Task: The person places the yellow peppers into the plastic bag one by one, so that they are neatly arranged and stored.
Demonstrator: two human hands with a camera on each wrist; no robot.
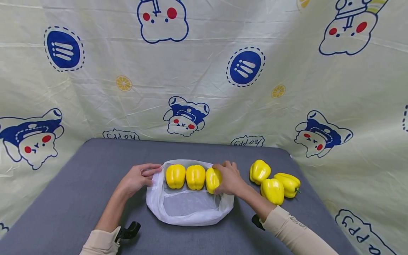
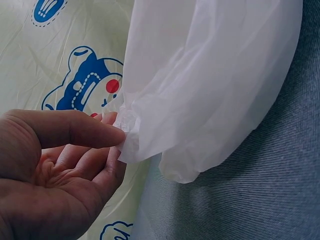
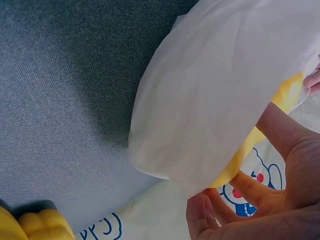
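Observation:
A white plastic bag lies on the grey cloth surface with its mouth opened toward the head camera. Inside it, along the far side, are two yellow bell peppers side by side. To their right, a third yellow bell pepper is gripped by my right hand, fingers at its far side and thumb at its near side. At the bag's left edge, my left hand pinches the thin white rim; the left wrist view shows thumb and fingers on the bag's edge.
Right of the bag, three more yellow bell peppers sit in a cluster near my right forearm. The grey cloth covers the table. Behind it hangs a pale printed curtain with cartoon figures.

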